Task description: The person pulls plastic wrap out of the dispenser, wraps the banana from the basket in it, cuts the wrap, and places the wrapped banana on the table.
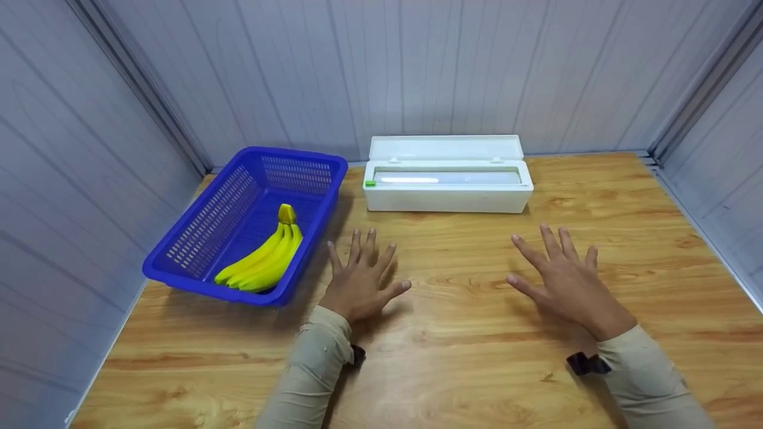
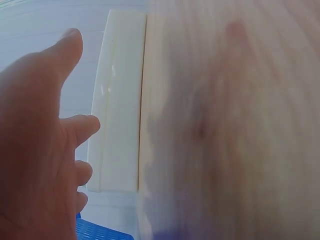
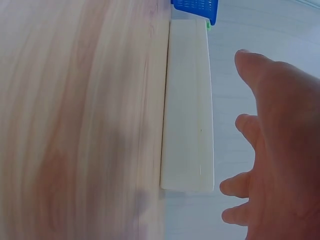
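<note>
My left hand (image 1: 357,280) and right hand (image 1: 563,280) hover flat and empty, mid-frame, start step; next probably a reach to the open box (image 1: 447,182), upper centre, or bananas (image 1: 265,259) in the basket (image 1: 197,238).

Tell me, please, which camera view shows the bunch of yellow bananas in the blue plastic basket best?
The head view: the bunch of yellow bananas lies in full sight inside the blue plastic basket. The left wrist view shows only a corner of that basket beside the left hand, no bananas; the right wrist view likewise shows just a basket edge.
</note>
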Tool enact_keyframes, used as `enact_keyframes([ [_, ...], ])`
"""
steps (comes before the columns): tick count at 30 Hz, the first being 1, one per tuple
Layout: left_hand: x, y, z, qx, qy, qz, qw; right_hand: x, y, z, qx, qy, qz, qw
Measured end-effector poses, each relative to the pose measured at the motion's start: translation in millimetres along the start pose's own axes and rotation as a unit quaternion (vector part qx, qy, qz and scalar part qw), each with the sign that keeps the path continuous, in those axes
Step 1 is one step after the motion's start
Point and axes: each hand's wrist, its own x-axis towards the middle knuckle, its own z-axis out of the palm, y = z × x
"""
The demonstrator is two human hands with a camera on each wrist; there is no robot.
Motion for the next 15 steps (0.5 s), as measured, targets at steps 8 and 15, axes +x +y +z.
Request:
enact_keyframes([
  [8,6.4,7.2,3.9,-0.002,-0.003,0.024,0.9997,3.5,-2.7,1.8,-0.013,-0.002,-0.004,1.0],
  [15,11.4,9.2,3.0,0.009,-0.013,0.042,0.999,11.6,-6.2,3.7,-0.002,-0.01,-0.012,1.0],
])
